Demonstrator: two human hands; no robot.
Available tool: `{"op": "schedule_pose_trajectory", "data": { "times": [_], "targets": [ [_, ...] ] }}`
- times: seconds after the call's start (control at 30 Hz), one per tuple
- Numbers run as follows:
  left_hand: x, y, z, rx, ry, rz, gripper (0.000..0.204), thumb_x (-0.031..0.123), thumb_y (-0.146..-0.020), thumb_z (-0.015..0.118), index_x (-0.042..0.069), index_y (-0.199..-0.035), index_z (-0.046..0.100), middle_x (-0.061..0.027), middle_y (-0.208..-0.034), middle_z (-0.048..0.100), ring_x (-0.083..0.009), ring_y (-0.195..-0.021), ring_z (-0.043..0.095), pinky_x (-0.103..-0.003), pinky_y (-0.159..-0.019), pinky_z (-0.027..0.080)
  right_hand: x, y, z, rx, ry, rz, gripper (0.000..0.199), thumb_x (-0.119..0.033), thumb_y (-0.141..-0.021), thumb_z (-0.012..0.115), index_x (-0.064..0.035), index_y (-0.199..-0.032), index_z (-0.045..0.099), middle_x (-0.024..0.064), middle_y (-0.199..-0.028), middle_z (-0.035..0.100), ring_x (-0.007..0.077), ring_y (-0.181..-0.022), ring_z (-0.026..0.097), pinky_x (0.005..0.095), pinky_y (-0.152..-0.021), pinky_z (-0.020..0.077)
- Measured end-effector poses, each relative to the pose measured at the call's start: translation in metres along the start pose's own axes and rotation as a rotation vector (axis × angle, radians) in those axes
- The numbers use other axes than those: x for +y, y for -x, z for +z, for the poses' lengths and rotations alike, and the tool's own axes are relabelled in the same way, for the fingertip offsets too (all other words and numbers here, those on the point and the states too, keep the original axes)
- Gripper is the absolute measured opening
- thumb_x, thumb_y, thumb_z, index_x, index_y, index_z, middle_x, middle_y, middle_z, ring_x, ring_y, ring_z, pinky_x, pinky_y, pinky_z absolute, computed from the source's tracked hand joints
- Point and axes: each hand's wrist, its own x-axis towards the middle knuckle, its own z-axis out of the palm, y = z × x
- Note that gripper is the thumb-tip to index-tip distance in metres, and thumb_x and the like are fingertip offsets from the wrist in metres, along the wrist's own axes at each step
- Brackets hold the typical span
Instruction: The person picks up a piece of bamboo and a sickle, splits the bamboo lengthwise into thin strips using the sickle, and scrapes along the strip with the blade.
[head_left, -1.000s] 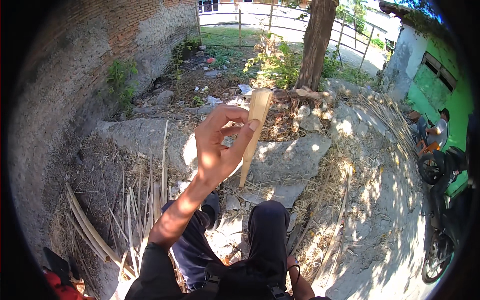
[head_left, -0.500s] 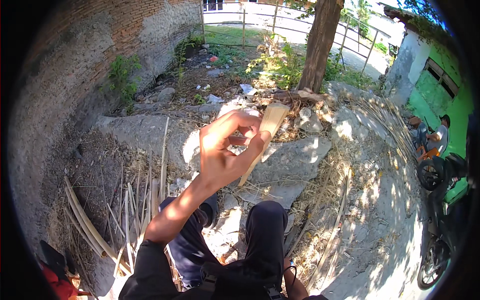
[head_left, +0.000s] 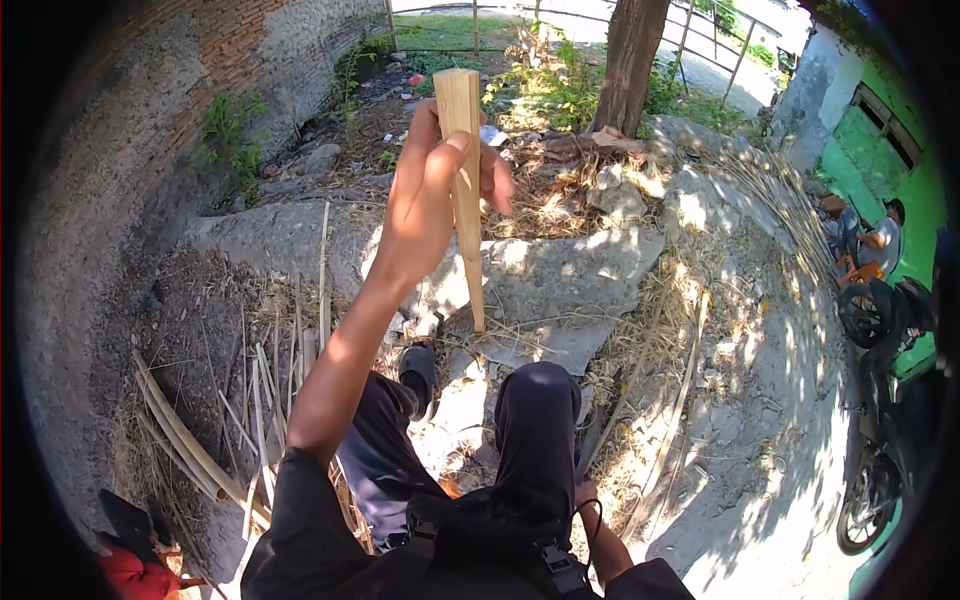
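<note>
Raised in front of me, my left hand (head_left: 428, 195) pinches a pale tapered wooden strip (head_left: 462, 170) between thumb and fingers. The strip's broad end points up and away, and its narrow tip hangs down toward the stone slab. My right hand (head_left: 587, 494) is low beside my right thigh, a dark cord round its wrist. The leg and clothing hide its fingers, so whether it grips anything does not show.
Split bamboo strips (head_left: 262, 410) and thicker curved poles (head_left: 175, 430) lie to my left. A stone slab (head_left: 560, 290) spans the ground ahead, before a tree trunk (head_left: 630, 70). At far right are a motorcycle (head_left: 880, 400) and a seated person (head_left: 880, 245).
My left hand has moved up and slightly left with the wooden strip. The strip now stands more upright, its broad side facing me.
</note>
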Motion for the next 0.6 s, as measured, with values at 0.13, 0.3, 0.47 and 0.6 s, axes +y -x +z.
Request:
{"op": "schedule_pose_trajectory", "data": {
  "times": [0.13,0.3,0.47,0.6],
  "targets": [
    [-0.010,-0.021,-0.007,-0.143,-0.044,-0.025,0.039,0.037,-0.106,0.038,0.003,-0.120,0.050,-0.0023,-0.073,0.046,-0.0130,-0.062,0.048,-0.032,-0.063,0.045,-0.012,0.033,-0.041,0.050,-0.196,0.009,0.050,-0.047,-0.080,0.071,0.0017,-0.089,0.071,0.0177,-0.080,0.072,0.0327,-0.081,0.072,0.0437,-0.077,0.0552],
    [-0.023,-0.024,-0.011,-0.179,0.051,0.026,0.038,0.035,-0.108,0.044,0.001,-0.112,0.057,0.0010,-0.073,0.041,-0.0097,-0.063,0.046,-0.029,-0.060,0.045,-0.005,0.046,-0.110,-0.375,-0.663,0.132,0.022,-0.022,-0.089,0.063,-0.0012,-0.087,0.067,0.0053,-0.067,0.061,0.0162,-0.052,0.058,0.0324,-0.048,0.0462],
    [-0.024,-0.026,-0.008,-0.247,0.038,0.032,0.052,0.045,-0.108,0.039,-0.003,-0.118,0.055,-0.0021,-0.076,0.045,-0.0154,-0.072,0.054,-0.036,-0.074,0.053,-0.014,0.071,-0.156,-0.178,-0.625,-0.117,0.016,-0.007,-0.085,0.070,-0.0039,-0.088,0.055,0.0023,-0.064,0.055,0.0118,-0.045,0.049,0.0291,-0.042,0.0383],
    [-0.025,-0.018,-0.024,-0.252,-0.065,0.092,0.062,0.053,-0.108,0.031,-0.003,-0.115,0.057,-0.0033,-0.075,0.049,-0.0172,-0.073,0.059,-0.036,-0.074,0.054,-0.040,0.096,-0.179,-0.059,-0.825,-0.255,0.025,-0.003,-0.085,0.068,-0.0060,-0.100,0.049,0.0020,-0.065,0.054,0.0118,-0.046,0.050,0.0277,-0.041,0.0406]
  ]
}}
